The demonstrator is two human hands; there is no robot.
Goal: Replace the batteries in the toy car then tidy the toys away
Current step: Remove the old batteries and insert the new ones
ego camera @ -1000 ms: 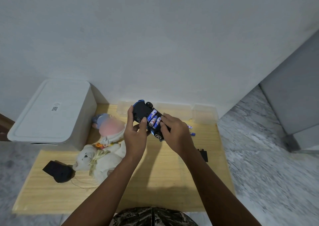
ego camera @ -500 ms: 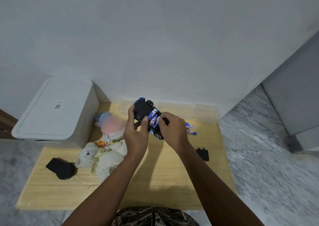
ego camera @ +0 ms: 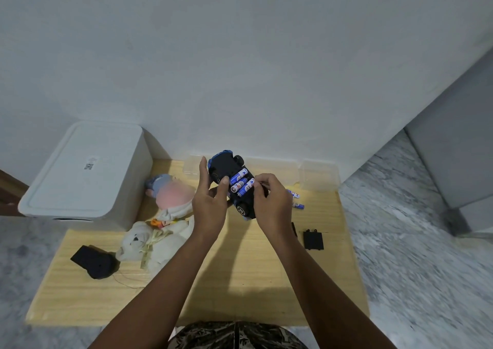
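Head view, frame centre: left hand (ego camera: 210, 210) grasps upturned blue-black plastic toy car (ego camera: 229, 172), right hand (ego camera: 272, 202) pinches blue-white cylindrical batteries (ego camera: 241, 184) in its bay; risk: a mis-seated cell springs out.

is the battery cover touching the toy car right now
Apart. The head view shows the battery cover lying flat on the table, with bare wood between it and the toy car.
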